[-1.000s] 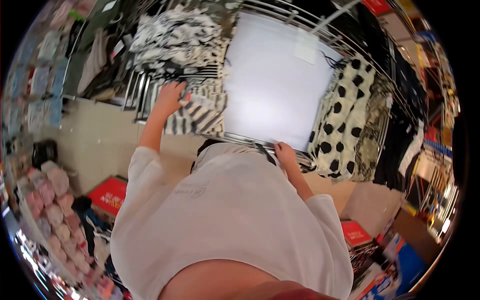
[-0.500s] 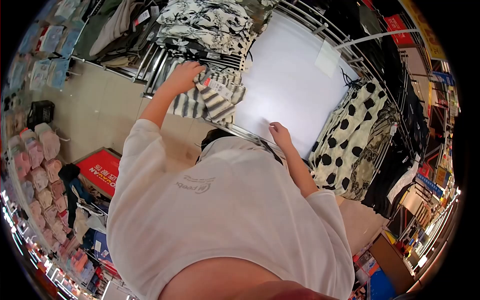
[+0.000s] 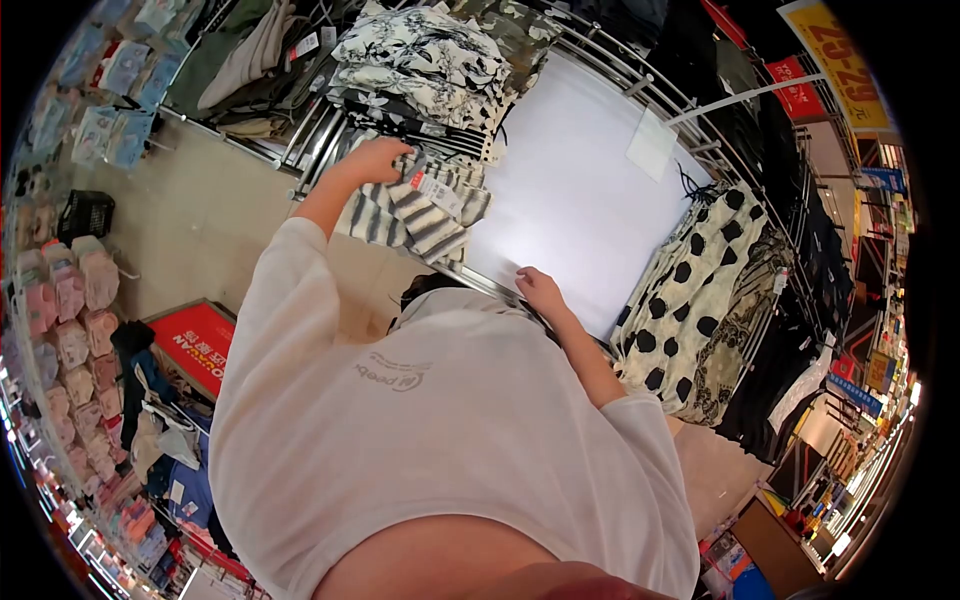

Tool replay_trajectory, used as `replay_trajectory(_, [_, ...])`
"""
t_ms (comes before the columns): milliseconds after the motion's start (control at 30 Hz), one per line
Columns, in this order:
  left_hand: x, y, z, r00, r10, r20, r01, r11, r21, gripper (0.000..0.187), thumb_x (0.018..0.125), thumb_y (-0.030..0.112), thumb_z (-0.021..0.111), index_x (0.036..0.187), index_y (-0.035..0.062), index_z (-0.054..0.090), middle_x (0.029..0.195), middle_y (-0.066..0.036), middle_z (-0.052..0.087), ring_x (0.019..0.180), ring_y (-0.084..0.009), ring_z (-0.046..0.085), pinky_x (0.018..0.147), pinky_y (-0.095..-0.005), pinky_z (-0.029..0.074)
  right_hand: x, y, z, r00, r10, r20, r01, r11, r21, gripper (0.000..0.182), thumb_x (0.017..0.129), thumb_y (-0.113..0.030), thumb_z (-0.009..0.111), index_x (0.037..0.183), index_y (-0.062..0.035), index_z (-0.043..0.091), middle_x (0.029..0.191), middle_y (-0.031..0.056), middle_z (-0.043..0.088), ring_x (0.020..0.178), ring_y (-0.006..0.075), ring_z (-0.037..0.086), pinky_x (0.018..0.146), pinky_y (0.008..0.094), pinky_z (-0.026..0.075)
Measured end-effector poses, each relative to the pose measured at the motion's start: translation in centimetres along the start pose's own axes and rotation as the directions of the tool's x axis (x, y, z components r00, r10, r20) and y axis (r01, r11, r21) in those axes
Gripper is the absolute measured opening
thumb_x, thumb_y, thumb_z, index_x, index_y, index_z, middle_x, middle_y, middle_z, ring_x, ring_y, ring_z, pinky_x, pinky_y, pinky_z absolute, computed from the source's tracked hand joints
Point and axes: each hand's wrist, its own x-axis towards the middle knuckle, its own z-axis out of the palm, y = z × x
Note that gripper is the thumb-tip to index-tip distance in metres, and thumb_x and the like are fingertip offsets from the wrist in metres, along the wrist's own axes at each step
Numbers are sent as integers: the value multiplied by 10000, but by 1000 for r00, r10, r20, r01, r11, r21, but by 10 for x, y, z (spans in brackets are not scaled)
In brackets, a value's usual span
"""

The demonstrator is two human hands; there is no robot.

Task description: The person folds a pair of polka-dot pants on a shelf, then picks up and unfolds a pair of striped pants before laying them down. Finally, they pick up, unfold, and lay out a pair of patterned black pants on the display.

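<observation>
My left hand (image 3: 376, 162) is on the upper left edge of a folded grey, white and black striped garment (image 3: 432, 218), its fingers curled down onto the cloth. A white tag with a red end (image 3: 437, 192) lies on top of that garment. My right hand (image 3: 541, 290) hovers low over the front edge of the white display board (image 3: 570, 170), holding nothing, its fingers loosely bent and apart. Behind the striped garment stands a pile of folded black-and-white floral clothes (image 3: 420, 60).
Folded polka-dot clothes (image 3: 685, 300) lie on the right of the board. Metal rails (image 3: 650, 80) run along its back. Dark and beige clothes (image 3: 250, 60) sit at the upper left. A red sign (image 3: 195, 345) and a black basket (image 3: 86, 213) stand at the left.
My right hand has drawn left and back toward the board's front edge. My left hand stays on the striped garment. The view has shifted slightly.
</observation>
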Motion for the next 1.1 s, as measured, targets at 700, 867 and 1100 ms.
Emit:
replay_trajectory(700, [-30, 52, 15, 983, 20, -184, 21, 976, 216, 355, 732, 64, 736, 1051, 86, 582, 1012, -118, 626, 1025, -358, 602, 837, -472, 508, -96, 77, 9, 852, 229, -471, -330, 933, -143, 313, 908, -317, 557, 893, -49, 719, 874, 185, 718, 846, 394, 681, 767, 498, 540])
replay_trajectory(867, [-36, 50, 26, 984, -62, -166, 106, 956, 274, 419, 739, 77, 733, 1143, 97, 625, 1026, -168, 677, 1027, -382, 630, 849, -490, 517, -97, 80, 11, 848, 211, -487, -315, 938, -142, 311, 908, -323, 563, 889, -56, 720, 863, 181, 720, 838, 389, 683, 766, 499, 541])
replay_trajectory(1100, [-83, 90, 15, 980, -60, -189, 106, 964, 245, 378, 823, 93, 676, 1201, 86, 664, 1044, -151, 632, 1009, -372, 631, 852, -479, 516, -91, 84, 12, 890, 169, -424, -271, 943, -194, 328, 922, -340, 569, 978, -47, 706, 912, 181, 732, 873, 377, 693, 795, 488, 542])
